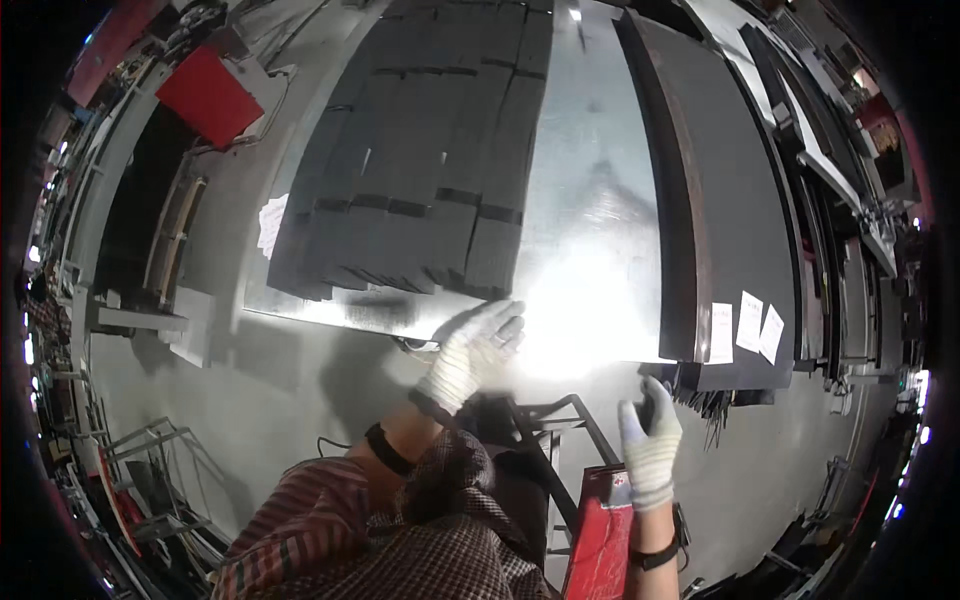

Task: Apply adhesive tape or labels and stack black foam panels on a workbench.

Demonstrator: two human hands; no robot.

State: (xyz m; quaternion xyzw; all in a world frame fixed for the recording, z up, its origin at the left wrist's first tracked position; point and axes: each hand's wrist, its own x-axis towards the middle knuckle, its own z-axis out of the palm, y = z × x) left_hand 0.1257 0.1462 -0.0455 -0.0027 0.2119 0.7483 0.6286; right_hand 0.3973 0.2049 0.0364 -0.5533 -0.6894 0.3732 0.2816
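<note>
My left hand (478,350), in a whitish knit glove, reaches to the near edge of a shiny metal table (590,230). Its fingers are stretched out, close to the near end of a stack of dark grey flat pieces (420,150). Nothing shows in its grasp. My right hand (652,450), gloved alike, is held off the table's near right corner with thumb and fingers apart and curved. A dark patch lies between them; whether it is shadow, glove or an object is unclear. Nearest to this hand is a long dark stack (735,190).
White paper labels (750,322) lie on the right stack's near end, and thin dark strips (713,405) hang below it. A red box-like thing (603,530) and a dark metal frame (565,425) stand close to my body. A red panel (210,97) is at the far left.
</note>
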